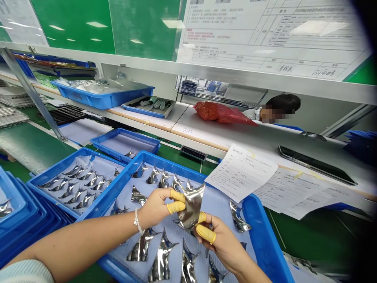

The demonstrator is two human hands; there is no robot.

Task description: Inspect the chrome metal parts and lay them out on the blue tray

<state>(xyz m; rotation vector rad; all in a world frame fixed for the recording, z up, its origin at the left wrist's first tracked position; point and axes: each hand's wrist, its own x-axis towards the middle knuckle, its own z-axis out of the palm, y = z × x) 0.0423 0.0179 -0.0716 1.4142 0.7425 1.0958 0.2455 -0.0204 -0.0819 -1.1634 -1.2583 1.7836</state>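
Observation:
Both my hands hold one shiny silver foil piece [193, 206] above a blue tray [262, 236]. My left hand [159, 206], with yellow finger cots and a bead bracelet, pinches the piece's left edge. My right hand [220, 241], also with yellow finger cots, grips its lower right side. Several more curled silver foil pieces [160, 259] lie on the tray's pale liner under my hands.
A second blue tray [59, 169] with several foil pieces sits to the left, another blue tray [123, 141] behind it. Printed papers [244, 173] overhang the white shelf, with a black phone [315, 164] and a red bag [220, 113]. Another person [277, 108] sits beyond the shelf.

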